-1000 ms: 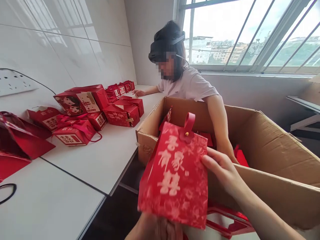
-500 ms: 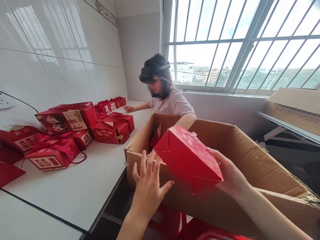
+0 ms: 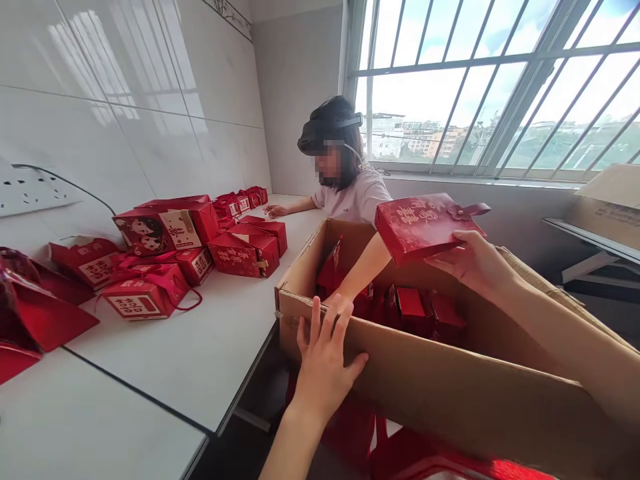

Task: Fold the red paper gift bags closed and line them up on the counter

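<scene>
My right hand grips a flat red gift bag with pale characters and a red tab, held over the far side of a big open cardboard box. My left hand rests with spread fingers on the box's near rim. Inside the box lie several red gift boxes. A person in a white shirt across the box wears a headset and reaches an arm down into it.
A white counter runs along the tiled wall at left, with several red gift boxes and bags on it. A power strip hangs on the wall. Barred windows are behind. Another carton sits on a shelf at right.
My right hand has carried the red bag up and farther over the box. My left hand let go of the bag and settled on the box's near rim.
</scene>
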